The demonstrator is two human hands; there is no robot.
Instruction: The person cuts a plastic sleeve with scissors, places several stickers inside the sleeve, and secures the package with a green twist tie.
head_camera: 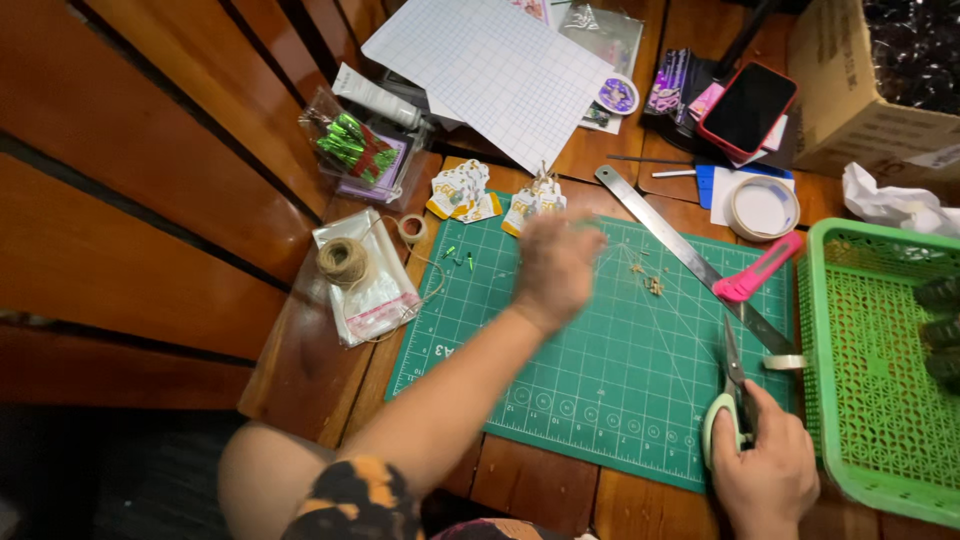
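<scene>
My left hand [556, 268] reaches over the far part of the green cutting mat [560, 380], blurred by motion, close to a cluster of small paper tags [533, 200]; whether it holds anything cannot be made out. My right hand [765, 470] rests at the mat's near right corner, fingers closed around the pale green handle of a pair of scissors [733, 385], blades pointing away from me. A long metal ruler [690, 258] lies diagonally across the mat's right side. A pink utility knife [758, 268] sits across the ruler.
A green plastic basket [880, 440] stands to the right. A spool of twine [345, 262] on a clear bag lies left of the mat. Gridded paper sheets [500, 65], a phone [748, 108], a tape roll [763, 208] and a cardboard box [850, 100] crowd the far side.
</scene>
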